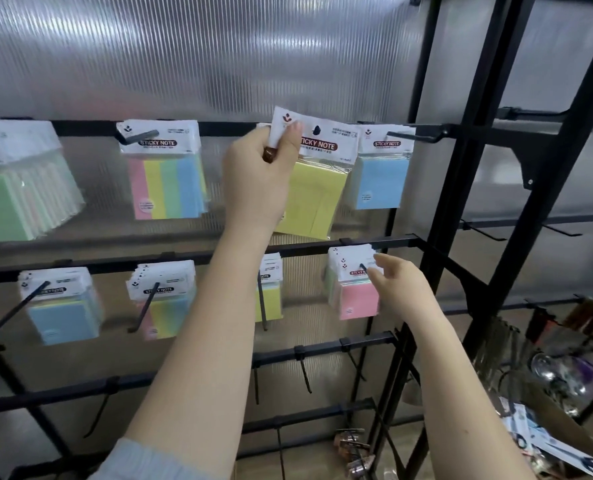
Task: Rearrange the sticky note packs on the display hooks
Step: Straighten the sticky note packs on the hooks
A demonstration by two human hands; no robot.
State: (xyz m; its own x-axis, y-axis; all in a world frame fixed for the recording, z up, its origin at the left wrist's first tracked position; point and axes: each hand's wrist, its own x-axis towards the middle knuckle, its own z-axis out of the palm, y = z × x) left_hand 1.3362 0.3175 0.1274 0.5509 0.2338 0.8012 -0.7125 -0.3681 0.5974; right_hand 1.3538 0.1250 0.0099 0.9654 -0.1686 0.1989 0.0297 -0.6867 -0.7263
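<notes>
My left hand (pixel 258 168) pinches the header of a yellow sticky note pack (pixel 314 199) at twelve o'clock. At four o'clock my right hand (pixel 397 289), fingers loosely curled, touches the pink packs (pixel 352 292) hanging on their hook (pixel 363 268).

On the upper rail of the black metal display rack (pixel 461 188), a thick bundle of green sticky note packs (pixel 14 188) hung at the far left, with a four-striped pastel pack (pixel 167 181) on the next hook to its right. Further right, the left hand (pixel 257 174) held a yellow sticky note pack (pixel 317 199) by its header, in front of the rail, just left of a hanging blue pack (pixel 378 178). On the lower rail hung more packs; at its right end the right hand (pixel 395 289) touched a pink pack (pixel 357 296) on its hook. A cardboard box of packaged scissors (pixel 562 448) sat at the lower right.
</notes>
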